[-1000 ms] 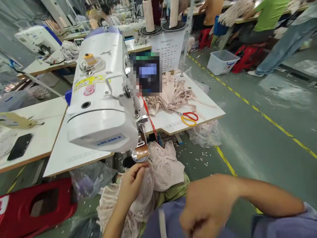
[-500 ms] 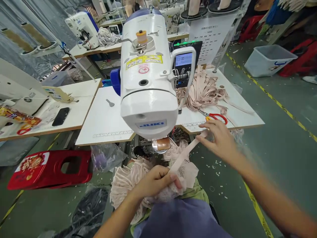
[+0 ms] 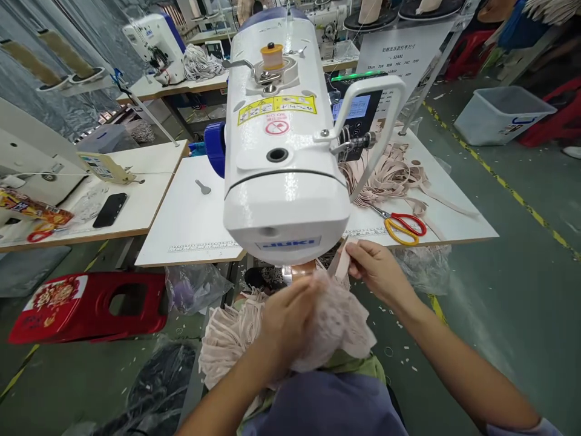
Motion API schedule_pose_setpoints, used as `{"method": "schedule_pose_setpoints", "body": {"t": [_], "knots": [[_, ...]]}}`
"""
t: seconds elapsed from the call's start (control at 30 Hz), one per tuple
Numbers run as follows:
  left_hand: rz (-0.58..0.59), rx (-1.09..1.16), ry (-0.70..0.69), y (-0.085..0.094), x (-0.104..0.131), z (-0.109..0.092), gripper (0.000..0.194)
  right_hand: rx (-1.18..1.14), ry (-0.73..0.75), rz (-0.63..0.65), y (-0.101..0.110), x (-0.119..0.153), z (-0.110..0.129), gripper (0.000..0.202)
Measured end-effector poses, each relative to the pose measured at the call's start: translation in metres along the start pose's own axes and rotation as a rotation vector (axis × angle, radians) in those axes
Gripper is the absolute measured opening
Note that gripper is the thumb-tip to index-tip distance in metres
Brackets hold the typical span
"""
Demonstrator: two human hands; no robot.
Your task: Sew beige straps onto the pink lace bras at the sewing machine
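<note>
A pale lace garment (image 3: 338,324) hangs above the person's lap, in front of the sewing machine (image 3: 285,209) and just below its head. The left hand (image 3: 290,312), slightly blurred, has its fingers closed on the garment's upper left edge. The right hand (image 3: 379,269) pinches a pale strap (image 3: 342,257) between thumb and fingers; the strap slants up from the lace, and where it joins cannot be made out. Beside the left forearm lies a bunch of pale gathered pieces (image 3: 224,345). On the white table (image 3: 200,227), beyond the right hand, rest red-and-yellow scissors (image 3: 403,227), touching a heap of loose straps (image 3: 385,175). Farther left, a dark phone (image 3: 109,210) lies on the neighbouring table (image 3: 136,212), with a red stool (image 3: 91,306) below.
</note>
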State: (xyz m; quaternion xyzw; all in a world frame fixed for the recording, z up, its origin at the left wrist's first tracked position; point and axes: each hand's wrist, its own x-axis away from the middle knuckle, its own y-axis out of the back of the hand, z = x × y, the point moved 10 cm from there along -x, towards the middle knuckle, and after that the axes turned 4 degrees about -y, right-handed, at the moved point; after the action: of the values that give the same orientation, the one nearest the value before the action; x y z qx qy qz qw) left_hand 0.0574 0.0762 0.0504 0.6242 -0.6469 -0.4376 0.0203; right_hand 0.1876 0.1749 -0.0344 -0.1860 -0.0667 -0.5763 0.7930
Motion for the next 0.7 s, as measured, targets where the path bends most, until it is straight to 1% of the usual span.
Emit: {"method": "schedule_pose_setpoints", "body": {"t": [0.03,0.07,0.1,0.17,0.23,0.3,0.37,0.47,0.53,0.57,0.63,0.7], "knots": [[-0.054,-0.147,-0.004,0.008,0.002,0.007,0.033,0.052,0.004,0.027,-0.003,-0.006,0.004,0.047],[-0.089,-0.261,0.021,0.013,0.005,0.014,0.031,0.105,-0.005,0.068,-0.009,-0.01,0.005,0.044],[-0.109,-0.335,0.063,0.016,0.008,0.022,0.029,0.152,-0.019,0.111,-0.016,-0.013,0.005,0.041],[-0.109,-0.378,0.166,0.017,0.013,0.035,0.027,0.217,-0.034,0.166,-0.027,-0.017,0.005,0.034],[-0.087,-0.339,0.264,0.017,0.017,0.044,0.026,0.274,-0.014,0.173,-0.033,-0.02,0.008,0.028],[-0.04,-0.26,0.351,0.017,0.02,0.053,0.027,0.375,0.043,0.156,-0.038,-0.023,0.014,0.022],[0.049,-0.135,0.41,0.014,0.022,0.063,0.029,0.503,0.136,0.124,-0.041,-0.026,0.023,0.018],[0.225,0.072,0.455,0.004,0.027,0.077,0.033,0.667,0.3,0.037,-0.044,-0.028,0.038,0.017],[0.285,0.149,0.476,-0.001,0.03,0.081,0.035,0.733,0.382,-0.011,-0.048,-0.03,0.045,0.013],[0.29,0.172,0.495,-0.002,0.031,0.082,0.036,0.757,0.412,-0.02,-0.05,-0.031,0.048,0.011],[0.257,0.224,0.554,-0.003,0.033,0.081,0.036,0.802,0.448,0.001,-0.058,-0.033,0.049,0.01],[0.186,0.282,0.615,-0.002,0.034,0.075,0.034,0.857,0.465,0.07,-0.067,-0.036,0.046,0.014]]}}
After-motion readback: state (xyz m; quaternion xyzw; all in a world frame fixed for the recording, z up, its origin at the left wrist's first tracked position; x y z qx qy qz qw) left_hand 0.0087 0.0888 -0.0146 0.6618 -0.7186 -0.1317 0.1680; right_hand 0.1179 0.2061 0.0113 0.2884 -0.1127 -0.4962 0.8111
